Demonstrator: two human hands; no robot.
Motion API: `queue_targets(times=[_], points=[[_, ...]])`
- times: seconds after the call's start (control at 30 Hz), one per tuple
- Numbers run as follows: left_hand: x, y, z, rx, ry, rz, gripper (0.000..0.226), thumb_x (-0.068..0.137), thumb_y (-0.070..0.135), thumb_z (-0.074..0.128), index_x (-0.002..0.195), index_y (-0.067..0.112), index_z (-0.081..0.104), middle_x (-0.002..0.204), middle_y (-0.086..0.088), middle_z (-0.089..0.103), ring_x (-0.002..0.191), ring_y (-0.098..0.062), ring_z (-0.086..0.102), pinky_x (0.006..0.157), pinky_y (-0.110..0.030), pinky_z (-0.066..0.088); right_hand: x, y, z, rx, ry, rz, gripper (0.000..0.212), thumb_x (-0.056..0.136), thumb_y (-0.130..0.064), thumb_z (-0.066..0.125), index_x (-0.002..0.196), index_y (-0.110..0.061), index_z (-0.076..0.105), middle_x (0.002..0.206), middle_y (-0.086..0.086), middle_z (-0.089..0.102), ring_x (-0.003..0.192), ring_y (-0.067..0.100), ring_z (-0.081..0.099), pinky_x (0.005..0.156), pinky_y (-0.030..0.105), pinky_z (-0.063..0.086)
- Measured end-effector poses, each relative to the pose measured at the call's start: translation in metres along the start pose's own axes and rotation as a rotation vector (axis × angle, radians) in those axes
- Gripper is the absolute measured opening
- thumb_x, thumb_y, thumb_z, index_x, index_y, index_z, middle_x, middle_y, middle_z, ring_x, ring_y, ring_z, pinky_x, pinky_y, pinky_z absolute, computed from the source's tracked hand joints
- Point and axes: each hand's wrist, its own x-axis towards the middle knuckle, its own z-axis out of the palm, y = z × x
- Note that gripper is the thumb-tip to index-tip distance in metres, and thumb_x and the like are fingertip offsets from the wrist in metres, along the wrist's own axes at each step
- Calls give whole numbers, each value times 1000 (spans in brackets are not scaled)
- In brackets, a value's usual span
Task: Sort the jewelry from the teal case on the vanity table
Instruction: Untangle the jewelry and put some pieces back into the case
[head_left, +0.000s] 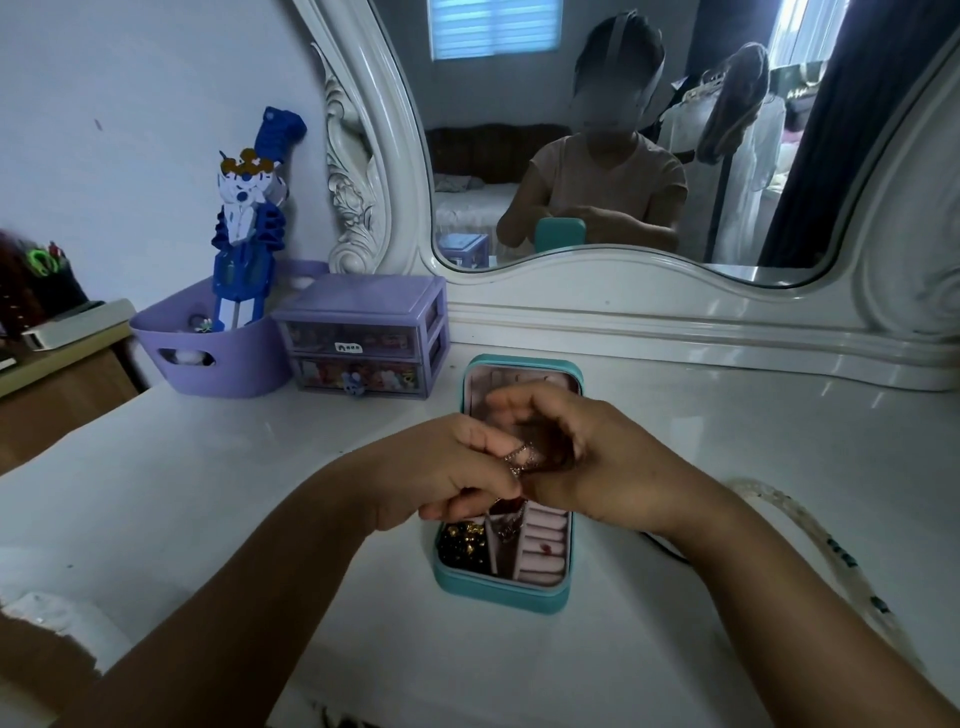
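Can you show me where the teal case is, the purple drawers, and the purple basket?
teal case (501, 597): head view, on its near teal rim.
purple drawers (358, 338): head view, on the front of the top drawer.
purple basket (234, 374): head view, on its front wall, right of the handle hole.

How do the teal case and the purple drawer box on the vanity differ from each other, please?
The teal case lies open, showing pink ring rolls and beads; the purple drawer box has both drawers shut. The teal case sits directly under both hands, whereas the purple drawer box stands untouched beside a purple basket. The teal case is low and flat, the drawer box taller. Both rest on the white vanity.
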Motion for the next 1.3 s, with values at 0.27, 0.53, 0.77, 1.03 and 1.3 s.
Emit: queue_targets(times=[0.27,0.53,0.77,1.03,1.3], points=[[-1,-4,-10,-107,-182,140,17,82,7,47,94,-1,57,45,6,46,37,-4,31,41,-17,22,5,5,18,385,142,-40,43,66,0,57,105,-17,59,90,-1,66,83,5,62,73,17,50],[-1,-13,-18,-365,-232,251,41,82,11,54,123,15,58,54,4,49,46,-15,24,52,-25,27,7,4,17,736,131,50,35,68,8,56,95,-12,61,75,0,68,67,10,63,59,20,53],[1,-9,-17,-51,228,171,14,75,3,69,87,8,65,57,1,65,46,-5,51,46,-15,41,9,0,10,641,143,105,35,58,-1,49,88,-12,62,54,-7,58,51,4,52,45,11,41],[-5,-6,-17,-49,188,239,18,74,13,71,60,18,63,50,8,55,46,-3,43,48,-13,34,6,-2,10,592,114,72,30,61,3,58,90,-6,61,61,-3,62,53,4,56,48,12,43],[10,-32,-6,-452,386,255,12,79,18,65,68,16,69,52,4,55,41,-4,36,42,-13,30,6,2,22,261,280,93,11,81,-11,65,75,-3,66,62,2,63,59,14,54,59,23,45]])
